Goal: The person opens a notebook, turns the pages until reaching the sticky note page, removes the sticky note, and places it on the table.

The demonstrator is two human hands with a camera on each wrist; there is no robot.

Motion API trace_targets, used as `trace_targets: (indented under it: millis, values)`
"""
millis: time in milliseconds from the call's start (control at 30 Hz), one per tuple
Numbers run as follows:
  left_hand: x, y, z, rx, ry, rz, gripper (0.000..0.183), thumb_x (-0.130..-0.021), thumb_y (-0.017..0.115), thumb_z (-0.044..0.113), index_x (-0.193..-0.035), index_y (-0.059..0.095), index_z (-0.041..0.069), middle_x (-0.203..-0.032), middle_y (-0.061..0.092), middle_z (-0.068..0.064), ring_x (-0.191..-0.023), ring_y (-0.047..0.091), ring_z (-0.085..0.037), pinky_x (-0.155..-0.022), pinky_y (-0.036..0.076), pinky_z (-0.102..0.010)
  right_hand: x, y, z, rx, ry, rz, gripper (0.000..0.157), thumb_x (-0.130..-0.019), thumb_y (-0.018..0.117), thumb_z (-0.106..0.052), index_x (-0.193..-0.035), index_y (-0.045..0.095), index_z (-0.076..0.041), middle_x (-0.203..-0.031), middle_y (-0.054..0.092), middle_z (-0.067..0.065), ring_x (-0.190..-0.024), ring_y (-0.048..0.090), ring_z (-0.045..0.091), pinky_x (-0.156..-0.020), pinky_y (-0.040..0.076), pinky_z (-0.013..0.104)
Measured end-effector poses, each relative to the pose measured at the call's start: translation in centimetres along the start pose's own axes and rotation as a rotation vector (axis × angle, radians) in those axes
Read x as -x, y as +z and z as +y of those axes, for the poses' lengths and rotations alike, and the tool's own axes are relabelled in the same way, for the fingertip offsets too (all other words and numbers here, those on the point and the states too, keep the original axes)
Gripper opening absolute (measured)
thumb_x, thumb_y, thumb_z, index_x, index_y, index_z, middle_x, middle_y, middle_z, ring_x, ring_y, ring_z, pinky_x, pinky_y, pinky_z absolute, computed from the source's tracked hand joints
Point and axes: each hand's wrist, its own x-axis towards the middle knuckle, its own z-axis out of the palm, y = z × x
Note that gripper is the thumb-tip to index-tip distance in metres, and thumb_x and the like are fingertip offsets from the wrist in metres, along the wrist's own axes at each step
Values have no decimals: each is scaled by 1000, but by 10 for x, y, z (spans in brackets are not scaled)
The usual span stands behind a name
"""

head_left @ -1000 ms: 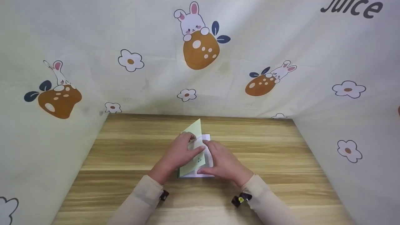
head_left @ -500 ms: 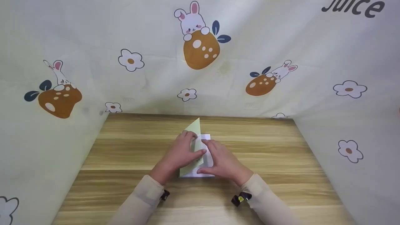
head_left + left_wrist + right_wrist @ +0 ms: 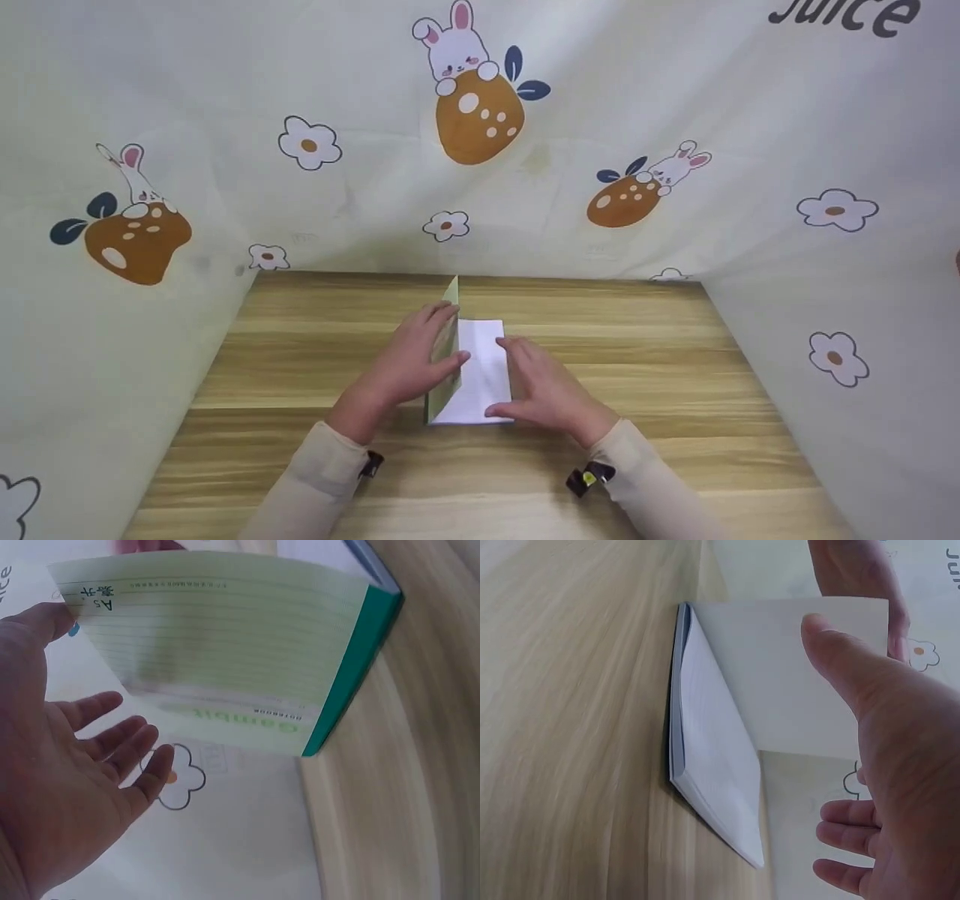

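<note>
Wood, or a wood print, is suggested by the long banded grain of the counter point(image 3: 622, 367); its surface looks smooth and mostly matt, and a soft sheen is spread at six o'clock in the head view. In the notebook point(image 3: 484, 375), smooth matt white paper is seen in the pages point(image 3: 716, 742), while the pale green cover point(image 3: 217, 652) looks thin, smooth and low in sheen, edged by a smooth teal spine strip point(image 3: 352, 667). At twelve o'clock the printed backdrop point(image 3: 360, 195) is softly creased; whether cloth or plastic is used cannot be told. Matt, wrinkled cloth is seen in the sleeves point(image 3: 300, 480) at seven and five o'clock.
</note>
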Motion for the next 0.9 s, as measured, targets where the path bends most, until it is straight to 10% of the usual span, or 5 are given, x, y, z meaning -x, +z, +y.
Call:
trace_targets:
  millis: [367,900]
  values:
    - [12,-24,-17,-42,158,-36,70,-110,64,39,-171,43,11,-178,37,-10,-164,33,-37,-132,27,-61,10,0,9,-53,31,0,109,-85,92,-60,-166,42,-8,-157,56,14,-146,54,31,-124,43,51]
    - [33,-57,-38,8,21,-43,72,-109,65,26,-171,37,1,-176,35,-23,-163,30,-47,-131,26,-65,20,-3,17,-81,79,-1,111,-84,91,-63,-167,42,-7,-159,56,17,-149,52,32,-127,40,50]
